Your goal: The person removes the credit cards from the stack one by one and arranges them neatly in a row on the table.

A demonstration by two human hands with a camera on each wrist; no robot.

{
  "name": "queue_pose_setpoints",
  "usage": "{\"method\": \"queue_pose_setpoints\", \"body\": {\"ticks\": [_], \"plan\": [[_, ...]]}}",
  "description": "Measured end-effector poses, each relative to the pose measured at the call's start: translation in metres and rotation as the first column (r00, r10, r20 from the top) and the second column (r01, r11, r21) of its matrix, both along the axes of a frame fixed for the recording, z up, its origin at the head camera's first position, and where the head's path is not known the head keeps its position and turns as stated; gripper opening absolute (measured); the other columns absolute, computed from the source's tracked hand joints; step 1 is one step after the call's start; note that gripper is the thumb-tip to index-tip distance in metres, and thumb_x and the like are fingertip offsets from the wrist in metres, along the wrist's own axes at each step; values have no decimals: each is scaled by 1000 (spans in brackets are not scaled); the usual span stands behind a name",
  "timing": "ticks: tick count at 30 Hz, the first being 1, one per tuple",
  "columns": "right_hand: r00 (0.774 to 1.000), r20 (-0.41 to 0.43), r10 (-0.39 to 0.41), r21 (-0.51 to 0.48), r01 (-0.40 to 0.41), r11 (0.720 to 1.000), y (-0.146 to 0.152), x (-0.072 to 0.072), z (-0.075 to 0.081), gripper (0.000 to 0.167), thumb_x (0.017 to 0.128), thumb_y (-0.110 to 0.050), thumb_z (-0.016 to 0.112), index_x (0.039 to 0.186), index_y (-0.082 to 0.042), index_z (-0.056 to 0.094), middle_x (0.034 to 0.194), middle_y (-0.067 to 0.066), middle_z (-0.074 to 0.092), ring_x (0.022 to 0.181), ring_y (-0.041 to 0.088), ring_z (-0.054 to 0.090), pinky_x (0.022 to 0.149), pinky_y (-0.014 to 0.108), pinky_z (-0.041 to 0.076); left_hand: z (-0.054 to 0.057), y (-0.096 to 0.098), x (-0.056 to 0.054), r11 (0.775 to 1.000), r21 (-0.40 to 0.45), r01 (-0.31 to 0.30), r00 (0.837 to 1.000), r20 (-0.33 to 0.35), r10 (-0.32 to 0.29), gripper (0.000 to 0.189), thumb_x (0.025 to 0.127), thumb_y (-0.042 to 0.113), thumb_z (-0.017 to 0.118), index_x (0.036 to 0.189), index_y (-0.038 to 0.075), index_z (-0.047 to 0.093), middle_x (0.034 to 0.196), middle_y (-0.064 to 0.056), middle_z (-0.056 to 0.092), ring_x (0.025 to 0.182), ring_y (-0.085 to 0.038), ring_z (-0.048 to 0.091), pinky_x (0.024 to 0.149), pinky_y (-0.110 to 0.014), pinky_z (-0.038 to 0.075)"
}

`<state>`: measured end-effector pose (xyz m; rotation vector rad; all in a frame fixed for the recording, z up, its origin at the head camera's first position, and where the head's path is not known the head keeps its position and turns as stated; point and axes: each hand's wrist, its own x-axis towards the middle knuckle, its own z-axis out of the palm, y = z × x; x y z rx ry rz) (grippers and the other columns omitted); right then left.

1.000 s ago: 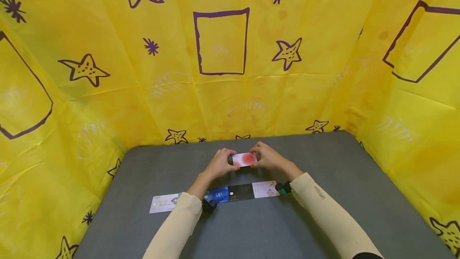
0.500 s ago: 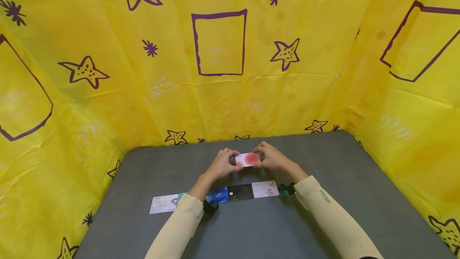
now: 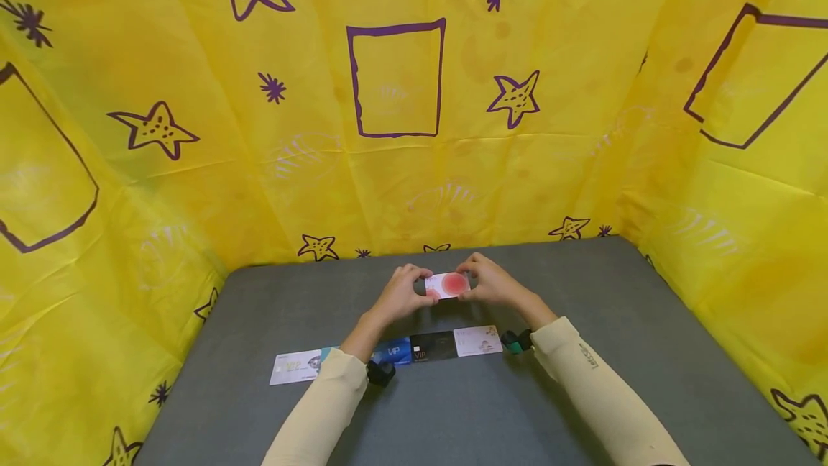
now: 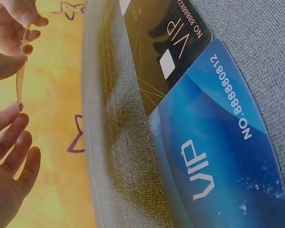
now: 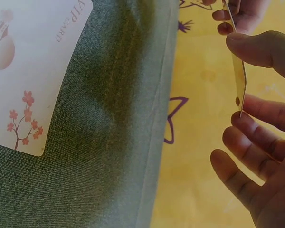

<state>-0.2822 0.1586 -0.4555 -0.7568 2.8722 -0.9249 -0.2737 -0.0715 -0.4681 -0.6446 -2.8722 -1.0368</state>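
A white card with red circles is held up above the table between both hands, its printed face toward the head camera. My left hand pinches its left end between thumb and fingers. The right hand pinches the opposite end the same way. In the left wrist view the card shows nearly edge-on. Below the hands lies a row of cards: a white VIP card, a blue VIP card, a black VIP card and a white flowered card. My left forearm hides part of the row.
The cards lie on a grey cloth-covered table. Yellow curtains with purple starfish drawings stand at its back and sides. A dark strap device sits at the left wrist, and another device at the right.
Both hands have shifted slightly to the right together with the held card. The row of cards on the table has not moved.
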Motion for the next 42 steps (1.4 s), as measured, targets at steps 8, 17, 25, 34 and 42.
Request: {"method": "queue_pose_setpoints", "body": {"ticks": [8,17,25,34,42], "plan": [[1000,-9,-4,6,4,1000,0,1,3,49,74,-24,82,116,-3,67,108,9,55,96,25,54,84,40,48,2,-1,0,1000,-1,-2,1000,-4,2,51,77,31,81,120,7,65,115,-11,59,106,-25,50,93,-43,46],[999,-35,-3,-20,3,1000,4,3,3,49,74,-23,83,116,-4,67,108,9,55,96,25,54,83,39,47,7,2,6,1000,-8,-6,999,-53,6,50,77,27,79,120,5,65,117,-13,59,108,-28,49,96,-46,45],[998,-57,5,-46,-7,999,8,8,8,50,74,-22,82,117,-3,66,110,11,55,98,33,56,81,39,47,12,8,10,1000,-1,-20,999,-42,20,51,77,28,80,120,8,64,116,-11,59,107,-26,50,93,-44,46],[997,-75,1,-80,-7,997,16,14,11,50,74,-20,82,118,-3,65,112,13,55,98,32,57,81,40,50,15,14,14,1000,21,-15,997,-71,17,53,76,25,80,122,6,64,118,-12,59,110,-28,50,95,-48,46],[997,-72,-12,-105,4,994,24,21,13,48,74,-19,83,116,-1,66,109,13,55,95,32,55,82,47,52,19,22,19,1000,17,3,998,-68,-2,52,76,28,80,122,7,64,118,-11,59,109,-27,50,95,-46,47]]}}
